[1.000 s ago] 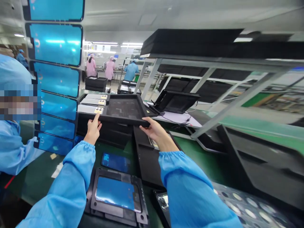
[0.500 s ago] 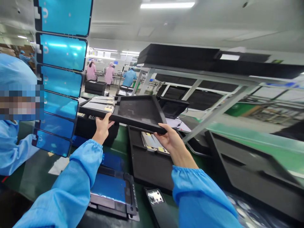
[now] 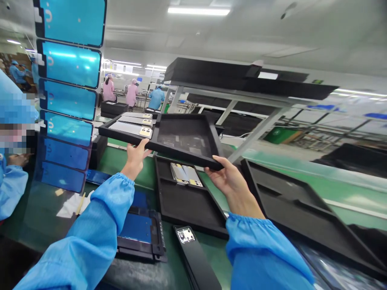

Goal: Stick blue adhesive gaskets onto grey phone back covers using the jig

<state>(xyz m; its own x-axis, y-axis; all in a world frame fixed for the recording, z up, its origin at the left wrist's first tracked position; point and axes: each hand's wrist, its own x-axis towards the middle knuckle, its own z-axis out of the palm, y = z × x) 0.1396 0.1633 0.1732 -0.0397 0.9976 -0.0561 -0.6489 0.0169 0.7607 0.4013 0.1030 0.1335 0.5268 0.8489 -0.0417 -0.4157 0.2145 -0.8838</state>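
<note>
A black tray (image 3: 184, 152) is held up in the air, tilted, between my two hands. My left hand (image 3: 136, 160) is closed on its near edge, thumb on top. At its near right corner, my right hand (image 3: 231, 183) grips with the thumb over the rim. Pale phone back panels (image 3: 128, 129) with yellowish camera areas lie in the tray's left compartment; the larger compartment holds none. Below, on the green bench, rests a second black tray (image 3: 193, 205) with several similar panels (image 3: 186, 174) in its far compartment.
A strip of blue film sheets (image 3: 71, 66) hangs at left, near a co-worker in blue (image 3: 12, 189). A dark phone back cover (image 3: 198, 257) and a fixture with a blue plate (image 3: 136, 227) lie nearby. More black trays (image 3: 296, 201) stand right. A shelf frame (image 3: 256, 129) rises behind.
The held tray has shifted to the right relative to the bench, with both hands still on it. More green bench shows beneath it. My view has turned slightly right.
</note>
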